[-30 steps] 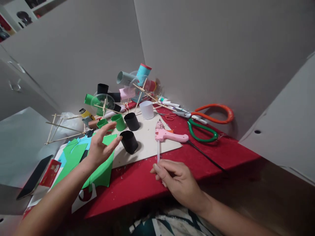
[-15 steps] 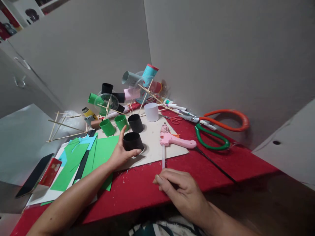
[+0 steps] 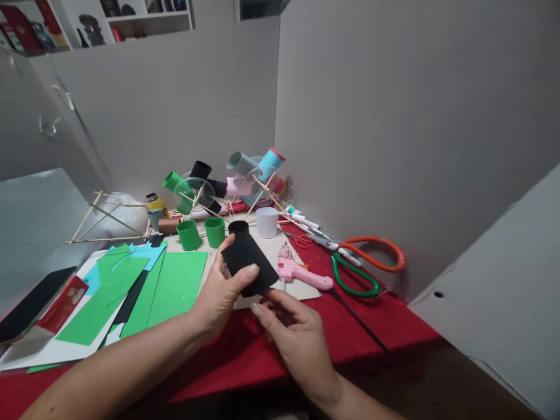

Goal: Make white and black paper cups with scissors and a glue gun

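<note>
My left hand [image 3: 219, 294] grips a black paper tube [image 3: 260, 256], lifted off the table and tilted, thumb across its side. Close under the tube's lower end is my right hand [image 3: 300, 332], its thumb and fingers drawn together; what they pinch, if anything, I cannot make out. Behind the held tube stand another black tube [image 3: 238, 227], a white tube [image 3: 267, 223] and two green tubes [image 3: 189, 235] on a pale board [image 3: 301, 291]. Just right of the held tube lies a pink glue gun [image 3: 301, 273].
Large scissors with orange and green handles [image 3: 371, 251] lie at the right. Green paper sheets [image 3: 179, 289] and a red packet [image 3: 63, 303] cover the left side. Stick frames [image 3: 109, 216] and a wheel with green and black tubes [image 3: 195, 192] stand behind, before grey walls.
My left hand has raised the black tube off the board and tipped it over. My right hand has moved up and left to its lower end. The view has tilted upward.
</note>
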### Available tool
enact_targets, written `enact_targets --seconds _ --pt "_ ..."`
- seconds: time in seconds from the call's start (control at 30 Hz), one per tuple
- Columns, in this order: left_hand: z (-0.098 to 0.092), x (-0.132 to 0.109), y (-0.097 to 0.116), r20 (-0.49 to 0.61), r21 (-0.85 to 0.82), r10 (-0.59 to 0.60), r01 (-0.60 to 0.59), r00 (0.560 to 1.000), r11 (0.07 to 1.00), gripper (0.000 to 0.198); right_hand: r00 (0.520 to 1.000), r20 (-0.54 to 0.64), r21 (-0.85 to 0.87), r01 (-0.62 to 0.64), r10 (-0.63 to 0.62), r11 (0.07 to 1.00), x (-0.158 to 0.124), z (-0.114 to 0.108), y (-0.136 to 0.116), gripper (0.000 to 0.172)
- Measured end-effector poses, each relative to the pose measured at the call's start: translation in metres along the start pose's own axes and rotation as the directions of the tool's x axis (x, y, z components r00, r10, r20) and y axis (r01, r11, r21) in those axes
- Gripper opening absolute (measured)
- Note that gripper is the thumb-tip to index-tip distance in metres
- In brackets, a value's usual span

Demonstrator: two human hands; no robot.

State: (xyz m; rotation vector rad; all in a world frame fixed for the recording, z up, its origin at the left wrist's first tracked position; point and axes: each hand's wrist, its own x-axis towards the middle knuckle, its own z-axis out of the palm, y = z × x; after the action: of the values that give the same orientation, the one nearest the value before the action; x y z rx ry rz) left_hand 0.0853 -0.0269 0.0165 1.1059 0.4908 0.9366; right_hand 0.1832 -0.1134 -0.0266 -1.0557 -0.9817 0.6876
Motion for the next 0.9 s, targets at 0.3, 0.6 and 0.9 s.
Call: enact_targets --seconds 0.3,0.6,0.9 --pt "0.003 -0.011 0.01 0.048 0.11 0.043 -0.048 0.998 0.993 0.091 0.996 -0.085 0.11 -0.01 0.02 0.994 0.0 -0.01 -0.001 0.028" --pt "-0.016 -0.015 0.034 0.167 0.604 0.31 -0.345 0.936 0.718 0.027 0.992 -0.06 0.194 -0.097 0.11 0.976 0.007 -0.024 -0.011 0.032" --pt "-0.013 -0.017 0.024 0.164 0.298 -0.082 0.03 0.983 0.954 0.026 1.0 0.028 0.009 0.002 -0.002 1.0 0.004 -0.022 -0.012 0.038"
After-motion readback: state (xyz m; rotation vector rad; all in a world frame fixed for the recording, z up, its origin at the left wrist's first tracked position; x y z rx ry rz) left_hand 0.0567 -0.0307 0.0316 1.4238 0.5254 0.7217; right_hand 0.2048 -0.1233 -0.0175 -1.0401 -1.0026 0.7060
